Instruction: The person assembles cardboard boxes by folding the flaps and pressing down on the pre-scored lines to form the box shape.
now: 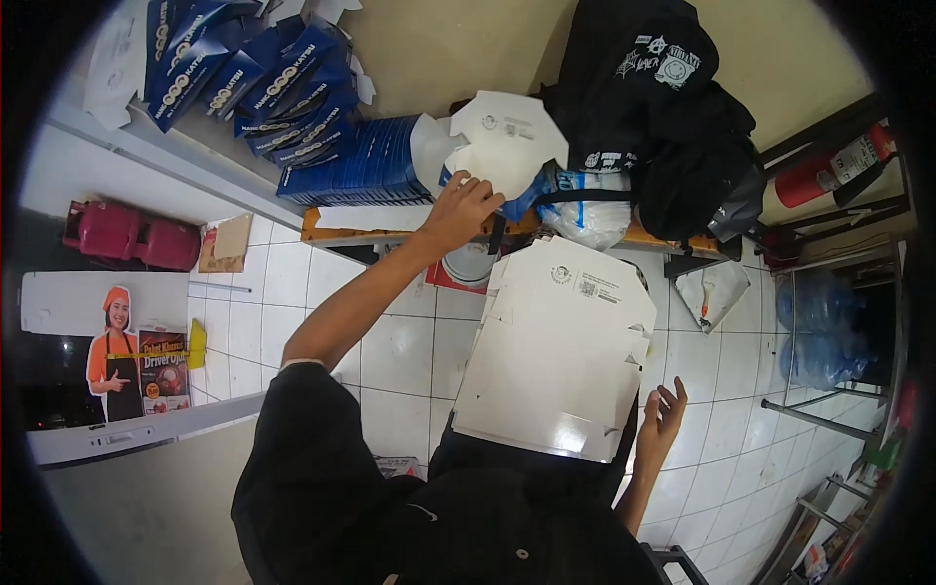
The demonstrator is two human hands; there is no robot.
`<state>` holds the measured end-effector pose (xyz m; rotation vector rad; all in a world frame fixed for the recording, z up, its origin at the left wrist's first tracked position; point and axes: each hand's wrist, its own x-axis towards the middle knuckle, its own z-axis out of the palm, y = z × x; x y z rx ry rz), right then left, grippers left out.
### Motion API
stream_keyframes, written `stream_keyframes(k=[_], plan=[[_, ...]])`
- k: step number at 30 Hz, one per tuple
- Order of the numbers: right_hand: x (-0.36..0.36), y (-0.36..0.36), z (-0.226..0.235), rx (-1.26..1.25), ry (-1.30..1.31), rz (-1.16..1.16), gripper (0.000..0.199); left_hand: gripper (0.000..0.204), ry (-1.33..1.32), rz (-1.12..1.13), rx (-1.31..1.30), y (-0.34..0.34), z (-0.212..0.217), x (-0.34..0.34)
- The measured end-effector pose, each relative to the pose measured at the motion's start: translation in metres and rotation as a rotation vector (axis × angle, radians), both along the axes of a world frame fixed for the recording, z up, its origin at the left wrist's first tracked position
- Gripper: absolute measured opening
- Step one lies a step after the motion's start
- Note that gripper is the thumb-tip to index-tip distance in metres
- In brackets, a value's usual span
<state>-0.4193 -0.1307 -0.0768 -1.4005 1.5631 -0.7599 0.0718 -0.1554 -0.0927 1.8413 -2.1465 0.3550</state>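
My left hand (462, 207) reaches forward, its fingers closed on the lower edge of a white cardboard box blank (507, 136). That blank is at the bench, beside a row of blue flat boxes (356, 156). On my lap lies a stack of flat white box blanks (556, 356), with small slots and tabs along the edges. My right hand (663, 419) hovers just right of the stack, fingers apart and nothing in it.
Folded blue boxes (273, 88) are piled at the far left. Black bags or clothing (673, 117) and a plastic-wrapped pack (593, 219) rest on the bench. A red extinguisher (829, 174), blue water jugs (824, 331) and a metal rack stand right; pink gas cylinders (132, 234) lie left.
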Motion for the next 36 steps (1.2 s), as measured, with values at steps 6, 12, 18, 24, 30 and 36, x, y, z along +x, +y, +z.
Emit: stream_keyframes(k=[6,12,18,24,30,36], plan=[[0.001,-0.001,0.007,0.038,0.040,0.037,0.060,0.037,0.090,0.036,-0.232,0.009,0.085,-0.033],[0.001,-0.004,0.000,0.008,0.017,0.097,0.061,0.041,0.053,0.204,-0.363,-0.009,0.102,0.011],[0.001,-0.003,0.000,0.041,0.029,0.123,0.060,0.032,0.035,0.315,-0.132,-0.044,0.027,0.086],[0.002,0.001,0.003,0.062,0.080,0.135,0.059,0.026,0.141,0.379,-0.048,-0.062,0.003,0.102],[0.002,0.001,0.004,0.081,0.053,0.154,0.059,0.019,-0.188,0.304,-0.059,-0.070,0.004,0.082],[-0.002,0.001,-0.004,0.055,0.052,0.175,0.058,0.016,-0.433,0.302,0.072,-0.076,0.003,0.106]])
